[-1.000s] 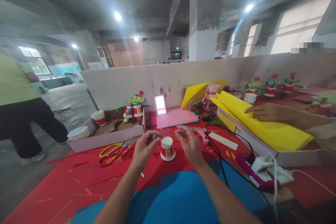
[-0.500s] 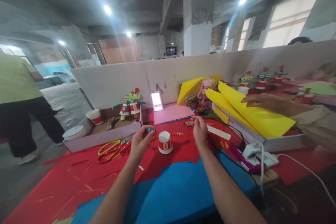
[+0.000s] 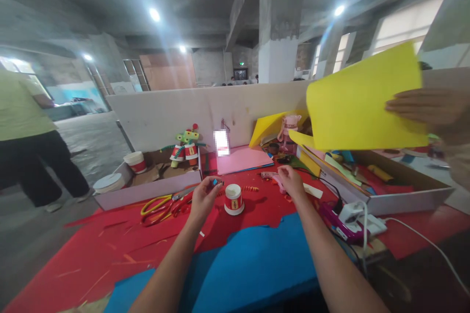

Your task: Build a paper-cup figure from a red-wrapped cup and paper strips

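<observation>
My left hand [image 3: 204, 198] is closed in a pinch on a small blue piece [image 3: 215, 182], with a dark coiled strip beside it. Just right of it stands a red and white paper cup [image 3: 234, 199], upside down on the red sheet, with orange-red coiled strips at both sides. My right hand [image 3: 293, 182] is by the rear of a pink glue gun [image 3: 272, 176] lying on the table. Its fingers are bent and loosely apart; the gun's handle shows outside them.
Scissors [image 3: 157, 209] lie left of the cup. A box [image 3: 147, 188] at left holds cup figures [image 3: 190, 150]; another box [image 3: 404, 200] stands at right. Over it, another person's hand [image 3: 422, 102] lifts a yellow sheet [image 3: 363, 102]. A purple power strip [image 3: 343, 225] with cords sits at right.
My right hand has shifted right, uncovering the glue gun's handle. The other person's hand has raised the yellow sheet from the right box. My left hand still pinches the blue piece.
</observation>
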Demonstrator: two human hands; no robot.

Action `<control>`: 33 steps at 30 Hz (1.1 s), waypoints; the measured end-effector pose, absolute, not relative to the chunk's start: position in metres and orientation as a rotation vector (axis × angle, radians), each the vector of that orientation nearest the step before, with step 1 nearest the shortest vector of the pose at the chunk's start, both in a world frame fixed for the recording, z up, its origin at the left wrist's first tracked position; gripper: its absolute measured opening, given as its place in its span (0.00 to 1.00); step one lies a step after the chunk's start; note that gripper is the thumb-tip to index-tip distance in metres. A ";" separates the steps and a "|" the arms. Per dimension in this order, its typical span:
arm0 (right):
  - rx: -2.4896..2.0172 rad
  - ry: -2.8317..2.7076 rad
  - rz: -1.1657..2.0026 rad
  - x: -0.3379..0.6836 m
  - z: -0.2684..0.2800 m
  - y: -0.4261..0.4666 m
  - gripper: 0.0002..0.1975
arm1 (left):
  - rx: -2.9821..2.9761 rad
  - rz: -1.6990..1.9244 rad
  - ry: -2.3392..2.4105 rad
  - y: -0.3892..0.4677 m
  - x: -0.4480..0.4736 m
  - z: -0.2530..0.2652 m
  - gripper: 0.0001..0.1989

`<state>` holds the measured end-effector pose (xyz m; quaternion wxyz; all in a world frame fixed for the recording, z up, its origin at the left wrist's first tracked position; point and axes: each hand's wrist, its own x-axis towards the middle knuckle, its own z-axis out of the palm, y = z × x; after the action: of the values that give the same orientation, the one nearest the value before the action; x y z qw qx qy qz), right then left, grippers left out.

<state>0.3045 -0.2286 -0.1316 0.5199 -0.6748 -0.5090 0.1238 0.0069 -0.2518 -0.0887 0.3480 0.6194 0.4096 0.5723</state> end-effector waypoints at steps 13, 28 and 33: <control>-2.107 -1.451 0.286 0.305 -0.130 -0.240 0.12 | 1.352 1.508 0.883 -0.254 0.004 -0.089 0.16; -0.855 -1.059 1.327 0.264 -0.068 -0.316 0.16 | 1.085 1.452 0.581 -0.254 0.004 -0.088 0.16; -0.932 -1.310 1.206 0.237 -0.066 -0.332 0.21 | 1.047 1.416 0.538 -0.256 0.006 -0.088 0.14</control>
<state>0.2373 -0.3315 -0.0665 0.5362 -0.3916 -0.5502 0.5064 0.0062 -0.2558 -0.0878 0.6052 0.4525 0.2327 0.6122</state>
